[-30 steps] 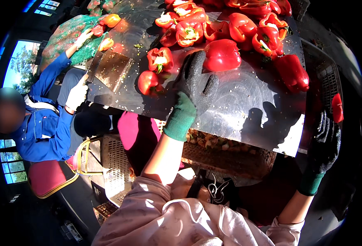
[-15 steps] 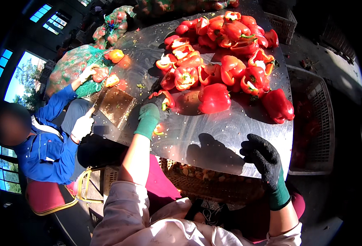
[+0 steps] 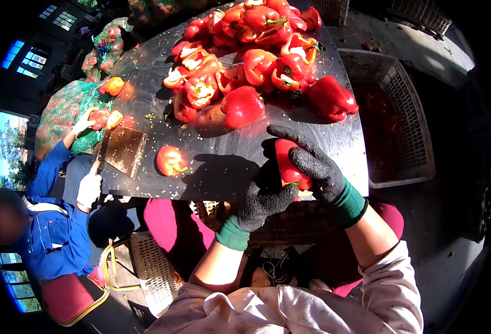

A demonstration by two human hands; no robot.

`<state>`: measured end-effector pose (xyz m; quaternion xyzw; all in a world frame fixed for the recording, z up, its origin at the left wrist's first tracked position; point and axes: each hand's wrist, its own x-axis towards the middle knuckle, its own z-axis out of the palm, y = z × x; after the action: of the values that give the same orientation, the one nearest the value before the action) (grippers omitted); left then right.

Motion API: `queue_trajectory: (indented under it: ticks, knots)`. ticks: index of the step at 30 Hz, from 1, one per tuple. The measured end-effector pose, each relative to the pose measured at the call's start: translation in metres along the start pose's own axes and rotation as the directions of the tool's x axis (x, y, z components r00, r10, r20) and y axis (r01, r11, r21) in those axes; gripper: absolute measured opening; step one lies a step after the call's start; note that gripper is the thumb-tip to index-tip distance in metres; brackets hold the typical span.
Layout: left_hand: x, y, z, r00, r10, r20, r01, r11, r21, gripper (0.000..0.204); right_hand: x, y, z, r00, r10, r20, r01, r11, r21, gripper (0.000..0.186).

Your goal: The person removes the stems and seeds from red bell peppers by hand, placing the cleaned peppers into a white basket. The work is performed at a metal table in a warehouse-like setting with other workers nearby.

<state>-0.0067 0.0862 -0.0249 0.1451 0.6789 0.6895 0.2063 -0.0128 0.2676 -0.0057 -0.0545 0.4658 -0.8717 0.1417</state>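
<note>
In the head view, I see a red pepper (image 3: 286, 158) at the near edge of the table (image 3: 345, 139). The right hand (image 3: 319, 171) curls around it; the left hand (image 3: 259, 203), half curled, is against it, grip unclear. I judge: two-handed handling; next needs steady fingers.

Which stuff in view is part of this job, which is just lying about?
Job:
glossy red pepper between black-and-green-gloved left hand and right hand
heaped red peppers
shiny grey metal table
pale lattice-sided plastic crate with red contents, likely

Apparently lying about:
whitish perforated plastic crate, lower left
brown slatted crates, top right
</note>
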Motion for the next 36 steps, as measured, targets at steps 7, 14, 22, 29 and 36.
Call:
queue_trajectory:
  ticks: [7, 14, 22, 29, 36]
  knots:
    - [-0.002, 0.004, 0.011, 0.983, 0.185, 0.013, -0.173, 0.891, 0.419, 0.051, -0.02, 0.005, -0.001, 0.999, 0.008, -0.033, -0.011, 0.996, -0.09, 0.053]
    - [-0.009, 0.003, 0.03, 0.986, -0.04, -0.163, 0.058, 0.992, 0.108, 0.045, -0.024, -0.01, 0.003, 0.964, -0.128, -0.233, 0.037, 0.932, -0.359, 0.034]
    - [-0.013, 0.0, 0.035, 0.972, -0.005, -0.237, -0.033, 0.987, -0.159, 0.046, -0.021, -0.001, -0.001, 0.854, -0.493, -0.166, 0.221, 0.634, -0.741, 0.034]
    - [-0.027, -0.008, 0.022, 0.958, 0.271, -0.099, -0.199, 0.869, 0.454, 0.036, -0.031, -0.013, 0.0, 0.979, -0.172, -0.113, 0.061, 0.768, -0.637, 0.035]
    - [-0.044, 0.001, -0.014, 0.976, 0.109, 0.187, -0.212, 0.656, 0.724, 0.031, -0.027, -0.012, -0.046, 0.71, -0.545, 0.445, 0.547, 0.03, -0.836, 0.05]
